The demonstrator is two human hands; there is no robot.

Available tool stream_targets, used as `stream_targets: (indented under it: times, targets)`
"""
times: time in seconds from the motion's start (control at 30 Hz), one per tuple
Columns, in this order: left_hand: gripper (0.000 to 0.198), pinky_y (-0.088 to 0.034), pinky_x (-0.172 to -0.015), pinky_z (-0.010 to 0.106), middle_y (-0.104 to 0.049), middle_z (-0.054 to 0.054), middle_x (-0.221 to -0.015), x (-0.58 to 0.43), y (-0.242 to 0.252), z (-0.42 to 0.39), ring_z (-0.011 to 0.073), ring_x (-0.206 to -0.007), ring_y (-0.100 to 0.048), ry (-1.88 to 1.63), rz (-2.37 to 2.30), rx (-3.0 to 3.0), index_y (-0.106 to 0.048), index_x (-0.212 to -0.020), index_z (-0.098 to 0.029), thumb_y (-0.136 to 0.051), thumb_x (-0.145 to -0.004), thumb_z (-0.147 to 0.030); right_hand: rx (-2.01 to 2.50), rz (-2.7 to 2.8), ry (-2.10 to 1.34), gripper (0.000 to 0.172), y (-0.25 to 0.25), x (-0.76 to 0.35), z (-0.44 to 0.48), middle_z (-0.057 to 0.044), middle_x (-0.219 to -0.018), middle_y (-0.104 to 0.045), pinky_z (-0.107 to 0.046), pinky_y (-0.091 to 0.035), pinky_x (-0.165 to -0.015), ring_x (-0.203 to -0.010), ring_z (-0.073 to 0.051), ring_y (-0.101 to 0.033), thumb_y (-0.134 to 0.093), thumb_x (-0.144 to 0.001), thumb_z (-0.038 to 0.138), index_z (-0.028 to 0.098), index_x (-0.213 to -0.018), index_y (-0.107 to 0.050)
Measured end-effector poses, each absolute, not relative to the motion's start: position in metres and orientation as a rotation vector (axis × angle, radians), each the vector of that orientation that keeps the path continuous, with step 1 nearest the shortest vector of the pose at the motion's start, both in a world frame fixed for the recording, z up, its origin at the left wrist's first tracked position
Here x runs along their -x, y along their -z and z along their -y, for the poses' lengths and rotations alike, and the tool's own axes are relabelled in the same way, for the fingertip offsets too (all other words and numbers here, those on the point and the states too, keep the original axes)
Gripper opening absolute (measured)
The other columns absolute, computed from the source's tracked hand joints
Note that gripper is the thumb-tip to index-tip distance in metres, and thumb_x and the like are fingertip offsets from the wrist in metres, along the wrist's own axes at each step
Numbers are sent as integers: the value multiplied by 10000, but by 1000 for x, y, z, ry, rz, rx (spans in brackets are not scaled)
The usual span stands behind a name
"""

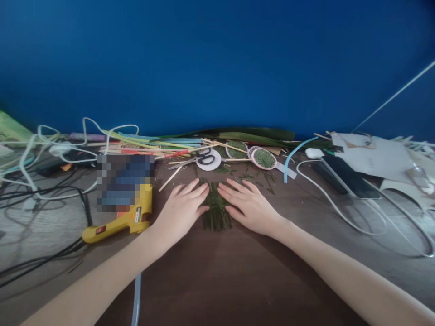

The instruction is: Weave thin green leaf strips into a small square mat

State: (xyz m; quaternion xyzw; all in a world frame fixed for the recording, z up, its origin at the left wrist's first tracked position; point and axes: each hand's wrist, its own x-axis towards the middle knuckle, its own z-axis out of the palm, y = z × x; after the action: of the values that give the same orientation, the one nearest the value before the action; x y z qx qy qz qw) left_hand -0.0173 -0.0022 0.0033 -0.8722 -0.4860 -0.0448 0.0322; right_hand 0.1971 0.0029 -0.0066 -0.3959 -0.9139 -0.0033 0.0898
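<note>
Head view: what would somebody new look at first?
Probably the big blue backdrop across the top. Then the left hand and right hand, at either side of some dark green strips in the middle. The bright yellow glue gun stands out too, left of the hands.

In front of me a blue wall [217, 63] fills the upper half of my view, deeper in tone toward the right, where a thin pale line [394, 96] slants across it. Below it I have a worktop [231, 280], dark brown in the middle, with soft light laying a greyish sheen over its left and right sides.
</note>
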Motion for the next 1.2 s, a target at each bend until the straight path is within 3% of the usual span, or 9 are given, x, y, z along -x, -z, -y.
stream_targets:
  times: [0.6, 1.2]
  targets:
    - [453, -296, -1024, 464, -440, 44, -1345, 20, -6, 0, 228, -1288, -336, 249, 1667, 2780, -421, -1292, -217, -450, -868, -376, 1189, 2598, -22, 453, 5, -197, 2, -13, -1395, -379, -463, -281, -1044, -1329, -198, -250, -317, -892, 262, 214, -1338, -375]
    - [467, -272, -1034, 483, -413, 56, -1363, 23, 3, -3, 235, -1307, -296, 201, 1638, 2831, -406, -1302, -202, -442, -871, -378, 1196, 2623, -77, 450, 9, -197, 0, -15, -1379, -404, -475, -273, -1046, -1319, -207, -273, -330, -896, 355, 223, -1319, -404]
